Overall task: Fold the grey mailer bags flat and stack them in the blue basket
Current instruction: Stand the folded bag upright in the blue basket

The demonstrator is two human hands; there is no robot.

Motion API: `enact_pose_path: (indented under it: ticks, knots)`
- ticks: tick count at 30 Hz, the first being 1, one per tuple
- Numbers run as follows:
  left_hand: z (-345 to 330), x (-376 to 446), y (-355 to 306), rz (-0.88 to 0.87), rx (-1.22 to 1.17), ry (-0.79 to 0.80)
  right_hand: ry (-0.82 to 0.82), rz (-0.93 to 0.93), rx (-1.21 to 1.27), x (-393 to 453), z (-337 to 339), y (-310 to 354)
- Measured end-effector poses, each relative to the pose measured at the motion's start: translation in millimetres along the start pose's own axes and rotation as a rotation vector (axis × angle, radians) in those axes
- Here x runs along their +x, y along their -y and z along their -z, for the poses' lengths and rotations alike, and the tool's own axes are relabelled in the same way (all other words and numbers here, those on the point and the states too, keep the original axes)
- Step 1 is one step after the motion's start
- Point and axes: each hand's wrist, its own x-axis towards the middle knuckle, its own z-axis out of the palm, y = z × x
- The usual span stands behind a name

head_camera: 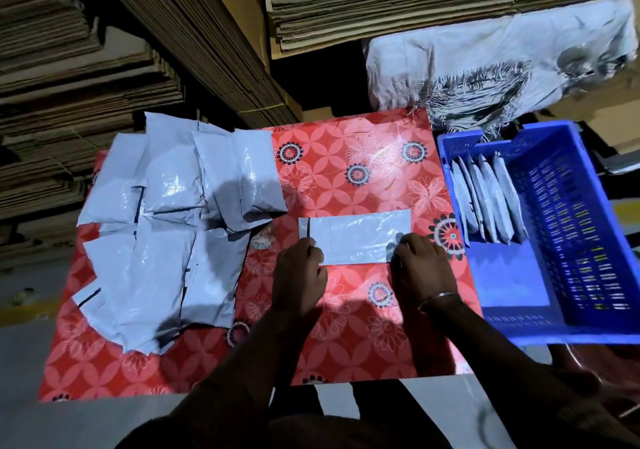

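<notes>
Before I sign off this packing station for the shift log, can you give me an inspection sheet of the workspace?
Surface: table under a red floral cloth, glossy, with glare.
Job's things: one grey mailer bag lies folded flat at the centre; a loose pile of unfolded mailers sits on the left; five folded mailers stand on edge at the far end of the blue basket on the right.
Clutter: nothing seen.
Hands: left hand and right hand press the folded bag's near corners; whether the fingers pinch it cannot be told.
Cables: nothing seen.
Surroundings: stacked flat cardboard behind, a frayed white sack at far right.
</notes>
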Motion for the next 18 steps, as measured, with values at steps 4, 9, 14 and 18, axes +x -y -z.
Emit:
enact_pose_path:
  ticks: [4,9,14,18]
  knots:
    - [7,9,-23,0.014,-0.01,-0.166,-0.047,0.014,0.132,10,9,5]
    - [-6,48,-51,0.015,-0.078,-0.091,-0.064,0.113,0.283,56,-2,38]
    - [-43,53,-36,0.135,0.104,0.119,0.165,0.085,0.164,65,-46,51]
    - [-56,45,-27,0.116,0.152,0.115,0.148,0.084,0.123,59,-60,48]
